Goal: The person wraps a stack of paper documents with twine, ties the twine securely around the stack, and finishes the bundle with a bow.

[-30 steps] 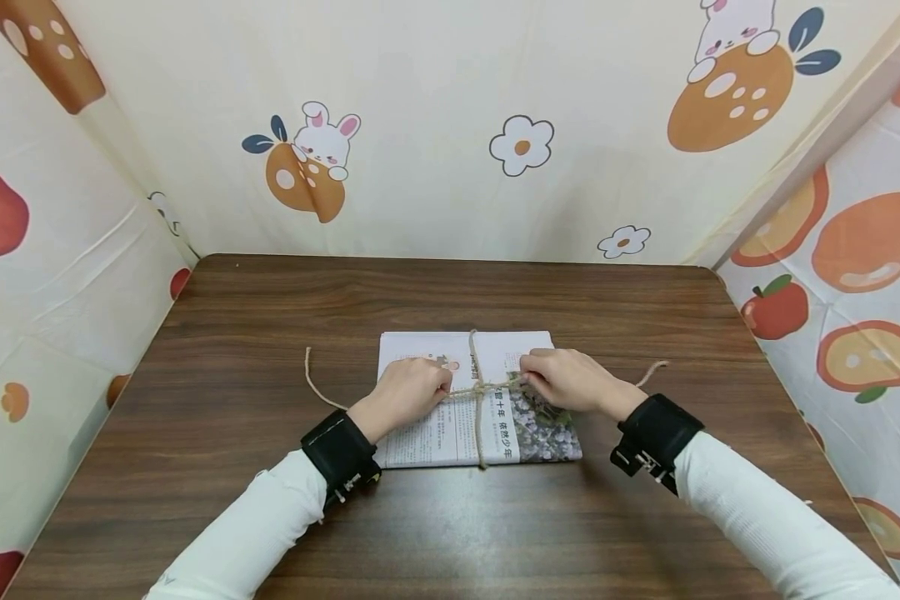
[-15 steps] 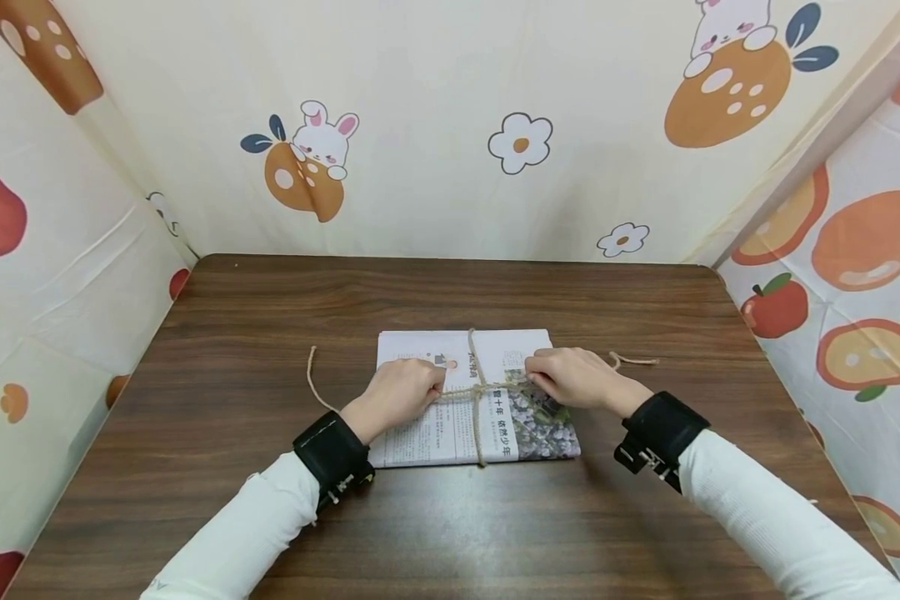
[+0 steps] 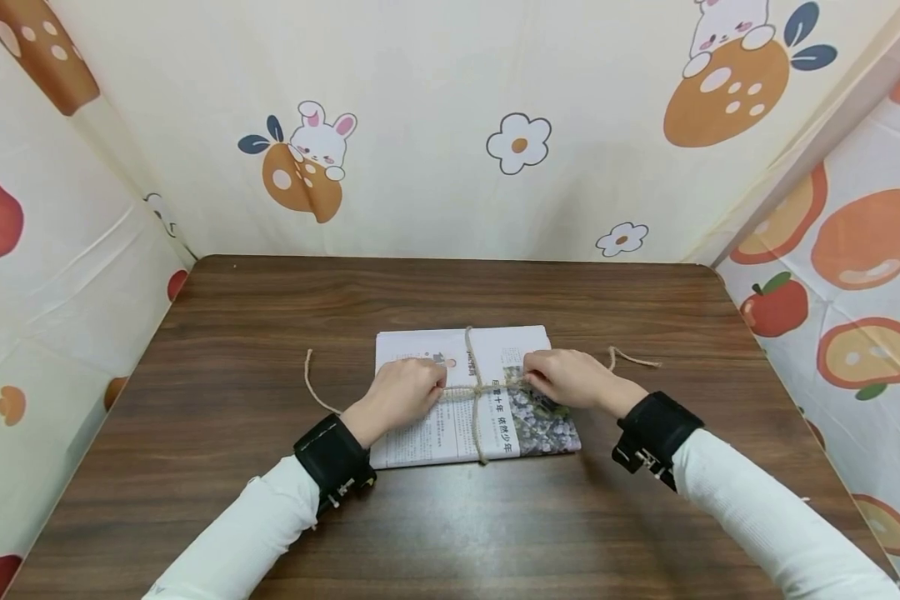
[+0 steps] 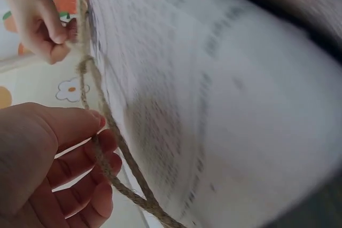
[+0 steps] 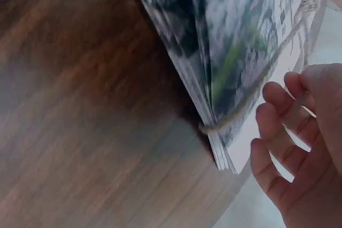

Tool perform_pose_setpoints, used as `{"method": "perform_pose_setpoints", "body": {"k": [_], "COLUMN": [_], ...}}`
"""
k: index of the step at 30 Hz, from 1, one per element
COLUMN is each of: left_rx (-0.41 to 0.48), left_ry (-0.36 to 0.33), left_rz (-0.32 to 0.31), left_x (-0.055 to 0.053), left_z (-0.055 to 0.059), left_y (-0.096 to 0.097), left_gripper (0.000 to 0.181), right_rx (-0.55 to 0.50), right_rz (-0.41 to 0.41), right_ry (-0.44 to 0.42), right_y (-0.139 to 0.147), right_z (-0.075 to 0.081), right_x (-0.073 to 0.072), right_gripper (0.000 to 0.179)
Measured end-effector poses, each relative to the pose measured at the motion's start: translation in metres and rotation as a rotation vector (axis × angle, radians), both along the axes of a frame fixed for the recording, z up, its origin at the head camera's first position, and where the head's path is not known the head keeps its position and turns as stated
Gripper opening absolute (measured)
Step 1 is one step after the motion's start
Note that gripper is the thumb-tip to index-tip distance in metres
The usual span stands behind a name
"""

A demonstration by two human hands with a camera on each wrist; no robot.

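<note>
A folded stack of newspapers (image 3: pixel 427 442) lies mid-table, with twine (image 3: pixel 475 425) crossing over it both ways and meeting in a knot near its middle. My left hand (image 3: pixel 399 393) pinches one strand left of the knot, between thumb and index finger in the left wrist view. On the knot's other side my right hand (image 3: pixel 573 377) pinches the opposite strand, its remaining fingers loosely bent in the right wrist view. Both hands are above the papers. A loose twine end sticks out past each hand. The right wrist view shows twine (image 5: pixel 235 118) wrapping the stack's layered edge.
The brown wooden table (image 3: pixel 450 550) extends around the stack on all sides. Printed fabric walls (image 3: pixel 420 167) stand behind it and at left and right. Each wrist wears a black strap (image 3: pixel 333 458) with a camera mount.
My left hand shifts slightly left, still pinching the strand. The loose twine end by the right hand has swung left and bent. The stack turns very slightly.
</note>
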State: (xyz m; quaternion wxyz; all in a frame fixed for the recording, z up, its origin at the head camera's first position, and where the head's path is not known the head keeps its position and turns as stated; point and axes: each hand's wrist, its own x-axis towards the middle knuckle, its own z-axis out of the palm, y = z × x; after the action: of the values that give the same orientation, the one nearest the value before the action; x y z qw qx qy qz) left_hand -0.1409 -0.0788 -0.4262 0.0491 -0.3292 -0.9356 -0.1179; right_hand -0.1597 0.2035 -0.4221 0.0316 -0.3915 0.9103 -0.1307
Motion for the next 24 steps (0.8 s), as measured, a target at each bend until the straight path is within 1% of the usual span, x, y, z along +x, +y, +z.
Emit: {"method": "perform_pose_setpoints", "body": {"k": [5,11,14,19,22,24], "left_rx": [0.017,0.009,0.003,-0.007,-0.004,0.004], "left_ry": [0.009,-0.010,-0.020,-0.030,-0.033,-0.032], "left_rz": [-0.006,0.012,0.018,0.024,0.027,0.032], "left_x": [0.000,-0.001,-0.001,-0.001,-0.001,-0.001], "left_z": [0.002,0.003,0.003,0.004,0.005,0.006], "left_y": [0.005,0.009,0.010,0.012,0.012,0.013], "left_gripper": [0.013,0.013,0.013,0.010,0.008,0.010], "right_rx": [-0.009,-0.032,-0.029,-0.037,-0.057,-0.067], "right_rz": [0.015,0.064,0.091,0.119,0.119,0.106], "right_ry": [-0.023,-0.008,0.029,0.145,0.203,0.209], "right_y": [-0.007,-0.012,-0.014,-0.014,-0.014,-0.014], "right_z": [-0.001,-0.001,0.000,0.002,0.006,0.009], "right_x": [0.004,0.004,0.005,0.004,0.003,0.002], "right_gripper": [0.007,0.006,0.009,0.007,0.005,0.005]}}
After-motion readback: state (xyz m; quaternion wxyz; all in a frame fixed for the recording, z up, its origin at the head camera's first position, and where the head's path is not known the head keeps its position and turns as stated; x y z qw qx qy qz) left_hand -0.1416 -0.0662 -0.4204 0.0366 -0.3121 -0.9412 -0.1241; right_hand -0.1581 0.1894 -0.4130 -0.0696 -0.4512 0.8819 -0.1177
